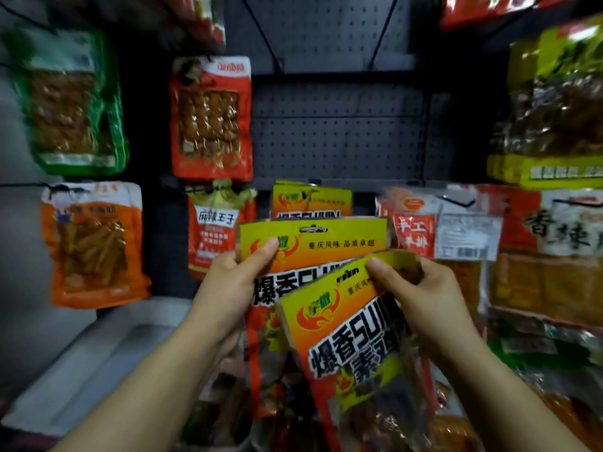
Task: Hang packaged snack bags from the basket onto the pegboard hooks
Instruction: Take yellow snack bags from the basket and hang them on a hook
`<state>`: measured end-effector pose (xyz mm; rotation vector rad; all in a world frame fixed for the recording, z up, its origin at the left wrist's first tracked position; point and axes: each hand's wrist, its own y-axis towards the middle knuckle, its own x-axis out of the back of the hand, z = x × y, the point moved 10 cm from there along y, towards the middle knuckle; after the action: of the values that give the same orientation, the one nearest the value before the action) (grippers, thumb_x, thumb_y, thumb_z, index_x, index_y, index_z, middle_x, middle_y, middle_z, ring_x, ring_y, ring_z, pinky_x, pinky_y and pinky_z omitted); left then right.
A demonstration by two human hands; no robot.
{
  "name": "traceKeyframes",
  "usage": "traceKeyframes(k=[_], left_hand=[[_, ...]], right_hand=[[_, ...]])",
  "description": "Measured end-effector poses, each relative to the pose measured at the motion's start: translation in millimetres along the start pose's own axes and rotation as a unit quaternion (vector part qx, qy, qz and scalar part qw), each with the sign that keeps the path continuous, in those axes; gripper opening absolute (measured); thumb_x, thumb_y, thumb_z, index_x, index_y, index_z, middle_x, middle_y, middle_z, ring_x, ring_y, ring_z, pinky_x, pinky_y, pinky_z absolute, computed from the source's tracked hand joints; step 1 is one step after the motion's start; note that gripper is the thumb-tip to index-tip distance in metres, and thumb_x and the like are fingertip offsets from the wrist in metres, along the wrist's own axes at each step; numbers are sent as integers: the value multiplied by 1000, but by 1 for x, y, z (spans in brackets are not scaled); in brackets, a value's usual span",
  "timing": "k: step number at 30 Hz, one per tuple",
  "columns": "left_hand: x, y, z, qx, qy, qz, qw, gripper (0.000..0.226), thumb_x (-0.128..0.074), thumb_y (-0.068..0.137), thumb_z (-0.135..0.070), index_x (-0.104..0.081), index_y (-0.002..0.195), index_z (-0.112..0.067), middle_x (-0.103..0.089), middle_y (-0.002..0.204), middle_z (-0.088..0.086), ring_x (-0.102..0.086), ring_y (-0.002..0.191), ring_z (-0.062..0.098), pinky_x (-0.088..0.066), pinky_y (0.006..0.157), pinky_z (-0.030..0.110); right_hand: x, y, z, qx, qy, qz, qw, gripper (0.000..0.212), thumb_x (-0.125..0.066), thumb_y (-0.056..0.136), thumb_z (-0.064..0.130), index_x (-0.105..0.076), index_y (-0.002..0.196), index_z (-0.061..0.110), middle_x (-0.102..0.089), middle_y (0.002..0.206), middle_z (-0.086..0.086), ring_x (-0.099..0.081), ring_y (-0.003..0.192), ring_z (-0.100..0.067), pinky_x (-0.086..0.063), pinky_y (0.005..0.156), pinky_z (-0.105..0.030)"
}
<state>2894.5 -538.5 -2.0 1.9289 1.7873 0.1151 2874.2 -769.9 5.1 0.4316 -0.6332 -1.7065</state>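
My left hand [235, 272] grips the top left corner of a yellow and orange snack bag [326, 246], thumb on its front. My right hand [421, 288] pinches the top edge of a second, same-looking bag [352, 340], which is tilted and overlaps the first. Behind them an identical bag [311, 199] hangs on the dark grey pegboard [332, 141]. Its hook is hidden by the bags. The basket is not clearly visible; a heap of packets [228, 406] lies below my hands.
Hung bags surround the spot: a green one [71, 102] and an orange one [94, 243] at left, red ones [212, 115] [215, 230] in the middle, red and white ones [440, 223] and yellow ones [554, 102] at right. Bare hooks [385, 31] jut out above.
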Motion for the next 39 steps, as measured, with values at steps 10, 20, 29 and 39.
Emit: traceKeyframes(k=[10, 20, 29, 39], left_hand=[[11, 72, -34, -95, 73, -35, 992, 13, -69, 83, -26, -76, 72, -24, -76, 80, 1, -73, 74, 17, -57, 61, 28], [19, 95, -13, -61, 69, -55, 994, 23, -68, 84, -23, -74, 62, -17, -75, 74, 6, -73, 69, 24, -58, 69, 40], [19, 110, 10, -44, 99, -43, 993, 23, -67, 85, -26, -74, 64, -20, -75, 75, -2, -73, 71, 15, -55, 67, 30], [23, 161, 15, -96, 208, -60, 971, 13, -68, 85, -23, -67, 72, -23, -70, 76, -9, -68, 75, 10, -54, 72, 30]], right_hand=[[-18, 50, -6, 1, -39, -87, 995, 20, -70, 82, 35, -68, 74, 16, -74, 70, 7, -71, 63, -10, -55, 60, -28], [-24, 63, -17, -6, -61, -93, 994, 19, -69, 83, 34, -69, 74, 17, -73, 64, 7, -69, 55, -8, -47, 45, -13], [-25, 71, -39, -35, -89, -89, 991, 21, -68, 82, 35, -68, 70, 18, -73, 65, -1, -71, 62, -17, -57, 61, -33], [-26, 105, -65, -60, -175, -129, 974, 30, -66, 84, 42, -66, 66, 17, -66, 56, 2, -64, 58, -21, -56, 67, -42]])
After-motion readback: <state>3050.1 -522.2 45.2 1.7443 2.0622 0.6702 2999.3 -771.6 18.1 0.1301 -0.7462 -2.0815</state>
